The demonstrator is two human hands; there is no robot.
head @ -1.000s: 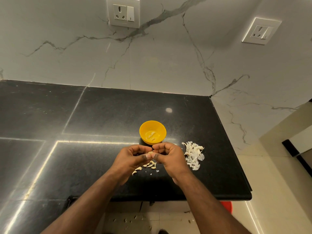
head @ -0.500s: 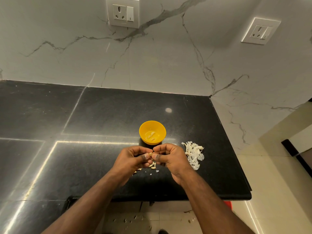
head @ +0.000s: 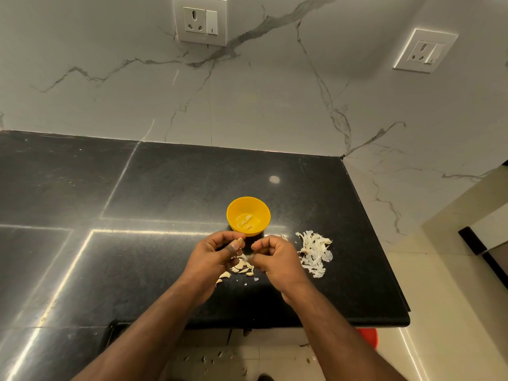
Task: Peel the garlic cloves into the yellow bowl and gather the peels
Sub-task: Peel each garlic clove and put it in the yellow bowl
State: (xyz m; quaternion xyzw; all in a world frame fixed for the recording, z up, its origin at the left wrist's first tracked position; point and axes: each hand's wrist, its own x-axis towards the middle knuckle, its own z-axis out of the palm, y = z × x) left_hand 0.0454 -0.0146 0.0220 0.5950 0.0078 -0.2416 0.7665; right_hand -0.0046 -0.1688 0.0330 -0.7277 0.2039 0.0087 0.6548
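- A garlic clove [head: 239, 241] is pinched at the fingertips of the left hand [head: 213, 255], held just above the tabletop [head: 170, 188] on the near side of the yellow bowl [head: 248, 215].
- Half a second ago the two hands were pressed together around the clove; they have now been drawn apart, and a dark gap is seen between them.
- A pale scrap, apparently a strip of skin, seems to be nipped in the curled fingers of the right hand [head: 275, 259]; it is too small and blurred for this to be said with certainty.
- From the separation it is judged that a piece of skin has just been pulled off, so that this clove is close to being dropped into the bowl.
- A few peeled cloves [head: 245, 220] are already lying in the bowl.
- Unpeeled cloves [head: 242, 266] are left in a small cluster on the tabletop beneath and between the hands, so the peeling is judged unfinished.
- The peels [head: 314, 253] are heaped to the right of the right hand, near the tabletop's right edge; a few loose flakes [head: 251, 281] lie apart from the heap and remain to be gathered.
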